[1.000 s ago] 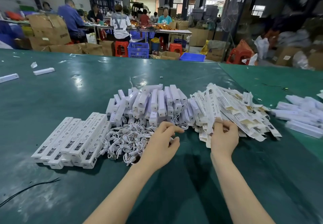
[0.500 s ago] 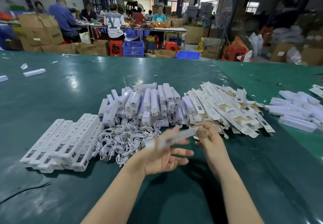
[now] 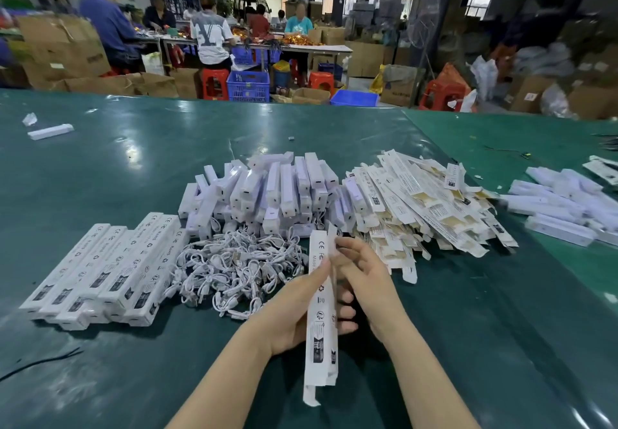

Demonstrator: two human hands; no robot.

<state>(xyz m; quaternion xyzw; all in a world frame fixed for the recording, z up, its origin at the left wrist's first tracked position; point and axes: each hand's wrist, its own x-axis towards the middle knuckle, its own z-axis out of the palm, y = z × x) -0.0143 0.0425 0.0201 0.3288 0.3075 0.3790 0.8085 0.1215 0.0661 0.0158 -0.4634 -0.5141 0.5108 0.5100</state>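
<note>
On the green table (image 3: 133,167), closed long white boxes (image 3: 100,271) are lying left, tangled white cables (image 3: 234,268) beside them, white plastic bars (image 3: 267,191) behind, flat printed cartons (image 3: 428,201) right, possibly more bars (image 3: 561,207) beyond; one held white carton (image 3: 321,315) is hanging nearest.

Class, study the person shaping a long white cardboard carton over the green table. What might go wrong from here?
1. The long white cardboard carton, gripped by left hand and right hand, has an open end flap that may crease or tear.
2. The tangled heap of white cables lies beside it; pulling one may drag others.
3. The pile of white plastic units could slide if nudged.
</note>
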